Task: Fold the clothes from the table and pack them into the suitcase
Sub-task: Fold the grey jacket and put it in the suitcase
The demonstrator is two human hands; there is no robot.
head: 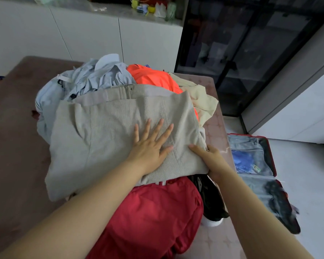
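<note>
Pressing down with straight, spread fingers (158,128), the left hand (150,148) lies flat on the beige garment (110,131). The right hand (211,159) pinches that garment's near right edge, thumb on top and the other fingers hidden under the cloth. The beige garment sits on top of an unsorted heap on the table (11,118). Behind it are a light-blue shirt (94,77), an orange garment (153,77) and a cream garment (200,94); in front are a red garment (153,212) and a black garment (211,199) (both partly beneath it).

Risk: the heap underneath is soft and uneven, so a fold made here would probably come out crooked. Dragging the beige garment could also pull the black garment off the nearby table edge.

The suitcase (272,157) lies open on the floor to the right. Its far half holds a blue item (242,161) in a lining pocket, its near half a dark item (281,202) (too blurred to identify).
</note>
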